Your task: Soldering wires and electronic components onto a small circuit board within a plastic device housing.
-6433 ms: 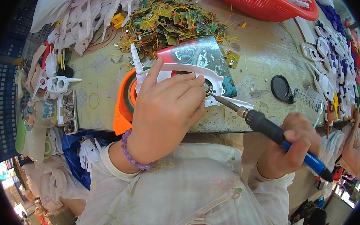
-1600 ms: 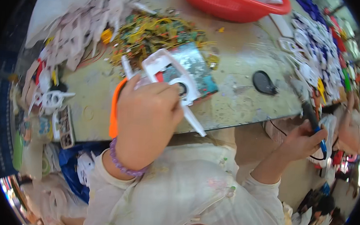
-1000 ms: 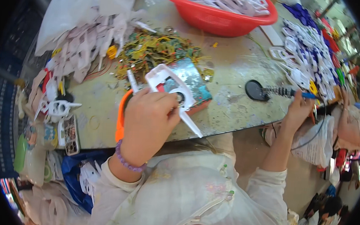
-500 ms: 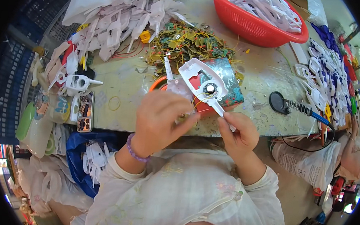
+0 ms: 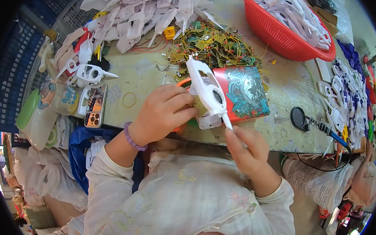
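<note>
My right hand (image 5: 250, 150) pinches the narrow handle of a white plastic housing (image 5: 205, 87), which is tilted, its wide frame end pointing up and away. My left hand (image 5: 163, 112) is closed beside it, fingertips at its underside; what they grip is hidden. Below the housing hangs a second white plastic piece (image 5: 210, 121), partly covered. An orange tub (image 5: 184, 83) shows behind my left fingers. A red and teal box (image 5: 246, 95) with a worn top stands just beyond the housing.
Beyond lie piled circuit boards with yellow wires (image 5: 218, 46) and white plastic housings (image 5: 138, 22). A red basket (image 5: 283, 37) holds more white parts. At right, a soldering iron (image 5: 325, 128) rests by a round black stand (image 5: 299, 118). A phone (image 5: 94, 107) lies left.
The housing has turned from showing its open inside with a round dark part to a tilted, edge-on pose. My left hand has settled against its underside. The view has shifted slightly.
</note>
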Tool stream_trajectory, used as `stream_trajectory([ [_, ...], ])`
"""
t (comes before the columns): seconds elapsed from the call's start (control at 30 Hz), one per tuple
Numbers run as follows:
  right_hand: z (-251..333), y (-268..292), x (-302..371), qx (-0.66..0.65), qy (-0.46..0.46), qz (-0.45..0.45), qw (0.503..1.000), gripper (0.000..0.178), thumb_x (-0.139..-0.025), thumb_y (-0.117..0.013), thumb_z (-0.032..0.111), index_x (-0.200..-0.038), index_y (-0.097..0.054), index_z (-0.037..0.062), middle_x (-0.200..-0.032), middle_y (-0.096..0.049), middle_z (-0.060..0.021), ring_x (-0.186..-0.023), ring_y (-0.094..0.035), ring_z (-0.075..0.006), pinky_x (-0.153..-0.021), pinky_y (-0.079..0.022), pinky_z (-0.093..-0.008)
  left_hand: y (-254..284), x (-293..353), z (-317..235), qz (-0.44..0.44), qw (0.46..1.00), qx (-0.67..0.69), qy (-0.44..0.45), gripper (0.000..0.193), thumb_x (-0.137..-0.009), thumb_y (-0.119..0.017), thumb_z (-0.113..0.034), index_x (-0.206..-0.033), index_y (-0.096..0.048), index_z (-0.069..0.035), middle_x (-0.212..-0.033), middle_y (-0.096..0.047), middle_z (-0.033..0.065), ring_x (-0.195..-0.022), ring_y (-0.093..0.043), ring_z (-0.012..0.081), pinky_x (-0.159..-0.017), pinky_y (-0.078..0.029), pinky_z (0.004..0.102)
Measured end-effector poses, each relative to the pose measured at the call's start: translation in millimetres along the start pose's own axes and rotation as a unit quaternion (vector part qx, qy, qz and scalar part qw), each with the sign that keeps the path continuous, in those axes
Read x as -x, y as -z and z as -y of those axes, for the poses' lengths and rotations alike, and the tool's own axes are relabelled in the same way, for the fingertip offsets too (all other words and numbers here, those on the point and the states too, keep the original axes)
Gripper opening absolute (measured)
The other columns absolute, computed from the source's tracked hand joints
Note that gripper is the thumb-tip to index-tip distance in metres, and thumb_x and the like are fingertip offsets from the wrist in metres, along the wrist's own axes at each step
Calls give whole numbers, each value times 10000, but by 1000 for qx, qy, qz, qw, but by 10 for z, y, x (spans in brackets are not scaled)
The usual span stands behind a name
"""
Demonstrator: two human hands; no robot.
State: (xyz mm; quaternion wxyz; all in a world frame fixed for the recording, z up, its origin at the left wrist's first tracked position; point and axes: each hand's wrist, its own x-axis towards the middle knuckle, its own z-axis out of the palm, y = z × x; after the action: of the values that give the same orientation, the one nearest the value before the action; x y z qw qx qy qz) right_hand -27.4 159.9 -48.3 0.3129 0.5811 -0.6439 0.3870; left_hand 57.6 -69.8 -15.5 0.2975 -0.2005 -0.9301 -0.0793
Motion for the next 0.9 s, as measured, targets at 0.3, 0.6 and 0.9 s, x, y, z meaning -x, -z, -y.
stream_trajectory([
  [0.3,81,-137,122,51,23,107,993,371,-641,-610,59,-997,-658,-31,-931,-592,-95,-757,-601,-207,-571,-489,-265,-140,137,288,-56,906,233,349,274,-793,-668,-199,-997,-633,-21,-1059,-638,114,-976,-610,243,-847,-469,342],
  [0.6,70,-207,170,49,49,86,994,319,-662,-625,58,-968,-661,-25,-903,-585,-72,-776,-601,-188,-586,-495,-252,-69,-218,252,82,692,575,429,507,-832,-688,-233,-1211,-492,40,-1147,-571,85,-1063,-522,138,-932,-416,291],
  [0.9,143,-336,65,-133,146,20,980,288,-725,-660,63,-1011,-628,53,-986,-563,-102,-816,-600,-254,-670,-557,-318,318,335,-205,-229,648,549,477,410,-909,-558,-155,-1261,-421,3,-1144,-567,97,-1031,-561,164,-890,-457,295],
])
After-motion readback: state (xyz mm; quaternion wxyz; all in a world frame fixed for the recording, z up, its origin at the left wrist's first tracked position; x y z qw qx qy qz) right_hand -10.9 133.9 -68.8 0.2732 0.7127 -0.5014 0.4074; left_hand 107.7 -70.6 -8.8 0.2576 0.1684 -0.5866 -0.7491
